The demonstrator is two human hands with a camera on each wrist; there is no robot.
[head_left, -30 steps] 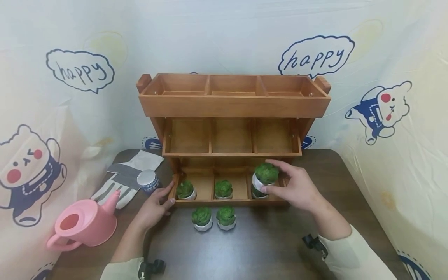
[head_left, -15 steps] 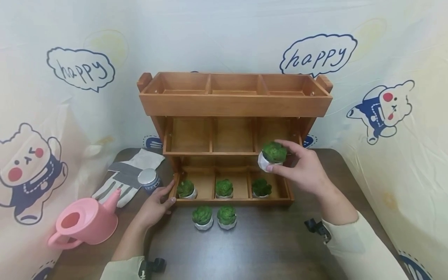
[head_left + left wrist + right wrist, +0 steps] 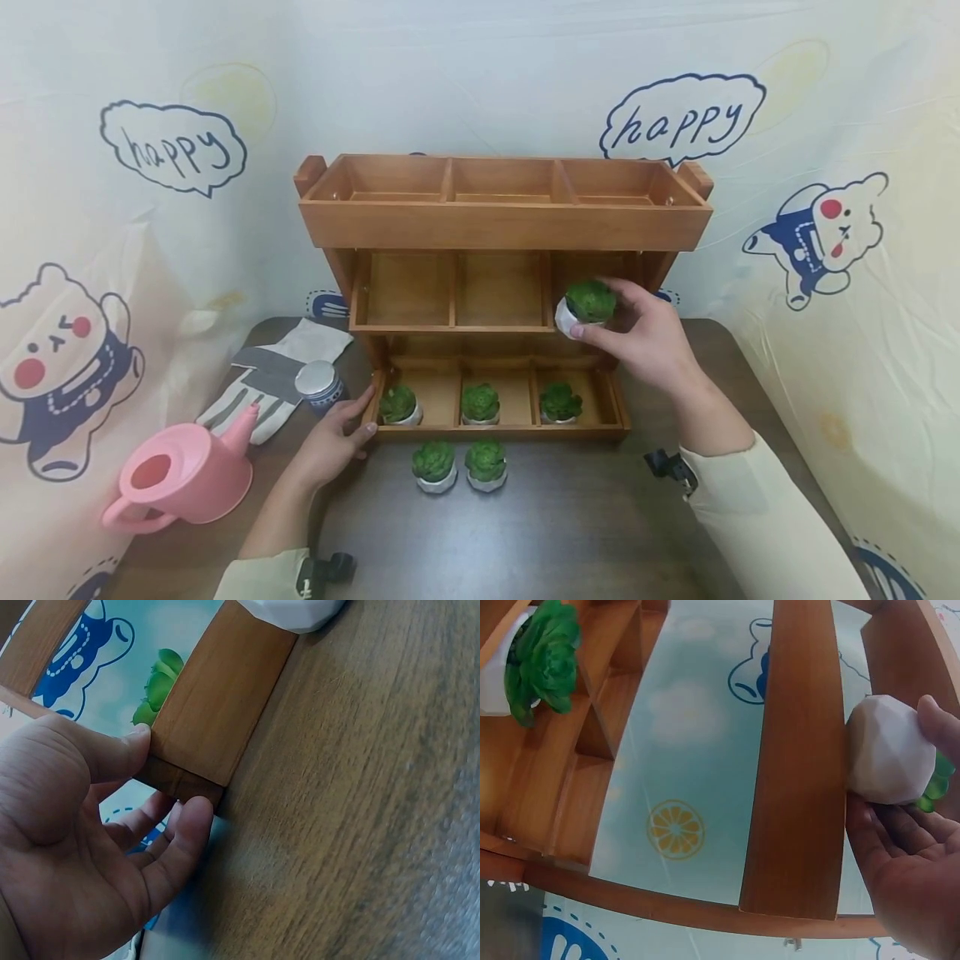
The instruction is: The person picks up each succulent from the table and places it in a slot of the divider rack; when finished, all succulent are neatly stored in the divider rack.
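My right hand [image 3: 651, 346] pinches a small potted succulent [image 3: 588, 302] by its white pot, at the right compartment of the middle tier of a wooden plant stand [image 3: 506, 227]. In the right wrist view the faceted white pot [image 3: 891, 754] is tilted, its base turned to the camera, close beside the tier's front board [image 3: 799, 765]. Thumb and fingers of my left hand [image 3: 330, 442] grip the left front corner of the bottom tier, whose end [image 3: 217, 705] shows in the left wrist view. Three succulents stand in the bottom tier, including one [image 3: 560, 403] at the right.
Two more potted succulents [image 3: 486, 467] stand on the dark wood table [image 3: 525, 533] before the stand. To the left are a pink watering can [image 3: 187, 475], a pair of grey and white gloves [image 3: 277, 375] and a small lidded tin [image 3: 318, 385]. A printed cloth [image 3: 480, 75] hangs behind.
My right hand has lifted the succulent from over the bottom tier's right compartment up to the middle tier. The left hand stays on the corner.
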